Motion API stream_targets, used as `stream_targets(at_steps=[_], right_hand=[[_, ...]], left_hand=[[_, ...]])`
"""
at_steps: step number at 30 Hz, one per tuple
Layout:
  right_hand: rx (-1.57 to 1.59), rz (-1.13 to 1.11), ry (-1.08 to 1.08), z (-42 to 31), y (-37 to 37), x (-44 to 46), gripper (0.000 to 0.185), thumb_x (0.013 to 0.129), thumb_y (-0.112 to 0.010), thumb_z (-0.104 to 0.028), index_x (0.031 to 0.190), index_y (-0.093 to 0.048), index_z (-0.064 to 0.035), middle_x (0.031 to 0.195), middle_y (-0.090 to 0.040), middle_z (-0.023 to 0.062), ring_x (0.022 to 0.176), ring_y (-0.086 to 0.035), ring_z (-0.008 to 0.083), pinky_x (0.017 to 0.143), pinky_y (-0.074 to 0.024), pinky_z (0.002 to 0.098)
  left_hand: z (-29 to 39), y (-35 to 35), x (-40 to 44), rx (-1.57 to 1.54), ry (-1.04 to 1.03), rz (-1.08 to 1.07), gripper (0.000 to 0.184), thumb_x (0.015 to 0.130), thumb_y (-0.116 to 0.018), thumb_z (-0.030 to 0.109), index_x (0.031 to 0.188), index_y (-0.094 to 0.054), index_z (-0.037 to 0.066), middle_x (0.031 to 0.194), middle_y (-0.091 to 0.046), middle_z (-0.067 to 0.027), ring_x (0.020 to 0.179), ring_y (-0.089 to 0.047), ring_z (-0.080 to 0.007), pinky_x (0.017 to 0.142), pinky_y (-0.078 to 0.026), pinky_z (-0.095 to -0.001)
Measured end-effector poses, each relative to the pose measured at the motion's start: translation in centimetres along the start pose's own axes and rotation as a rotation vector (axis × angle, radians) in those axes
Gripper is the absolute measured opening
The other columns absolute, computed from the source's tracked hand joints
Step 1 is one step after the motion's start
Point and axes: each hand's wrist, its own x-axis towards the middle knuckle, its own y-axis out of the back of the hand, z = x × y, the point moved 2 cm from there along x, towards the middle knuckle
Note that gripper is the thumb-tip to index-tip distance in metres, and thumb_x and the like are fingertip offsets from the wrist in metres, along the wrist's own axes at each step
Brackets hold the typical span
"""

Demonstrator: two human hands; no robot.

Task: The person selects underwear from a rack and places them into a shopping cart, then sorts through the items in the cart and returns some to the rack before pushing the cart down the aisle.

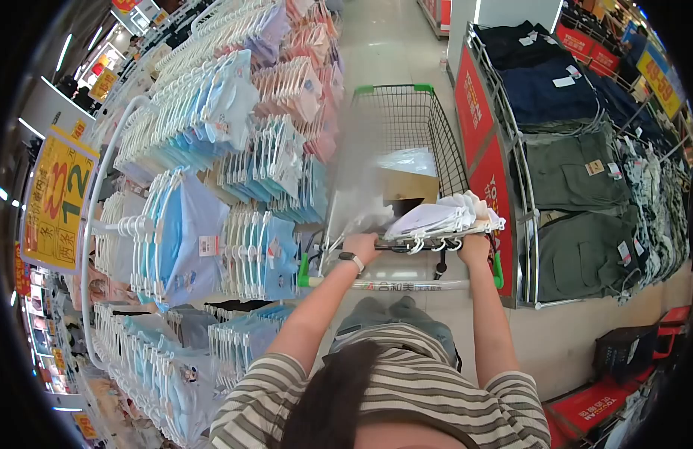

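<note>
Garments on white hangers (436, 215) are lying across the shopping cart's (445, 142) rear.
Your left hand (361, 247) is resting near their left end, your right hand (475, 248) at their right (whether either is pinching them, I cannot tell); the handlebar (399, 285) is passing beneath your forearms, hung clothes (193, 228) lining your left, folded garments (571, 176) your right.

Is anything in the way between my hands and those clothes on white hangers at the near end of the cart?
Nothing visible. The clothes lie between your left hand and right hand; the cart handle is on your side of them, not in between.
</note>
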Motion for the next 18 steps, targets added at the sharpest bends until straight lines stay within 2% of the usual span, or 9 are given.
stream_targets(at_steps=[7, 18], right_hand=[[-0.031, -0.108, -0.004, 1.3, 0.3, 4.1, 0.011, 0.064, -0.062, -0.017, 0.065, -0.066, -0.0071, 0.068, -0.064, 0.0145, 0.066, -0.064, 0.0291, 0.059, -0.0494, 0.0389], [-0.052, -0.143, 0.021, 1.2, 0.9, 11.9, 0.013, 0.062, -0.063, -0.019, 0.067, -0.066, -0.0072, 0.069, -0.064, 0.0136, 0.068, -0.064, 0.028, 0.06, -0.0498, 0.0374]], left_hand=[[0.8, 0.8, 3.3, 0.04, 0.003, 0.006, 0.035, 0.075, -0.06, 0.048, 0.08, -0.062, 0.013, 0.071, -0.063, -0.0087, 0.068, -0.061, -0.0289, 0.058, -0.047, -0.0405], [-0.8, 1.8, 10.5, 0.019, -0.001, 0.034, 0.036, 0.075, -0.058, 0.049, 0.076, -0.061, 0.014, 0.069, -0.062, -0.0085, 0.066, -0.061, -0.0283, 0.056, -0.046, -0.0405]])
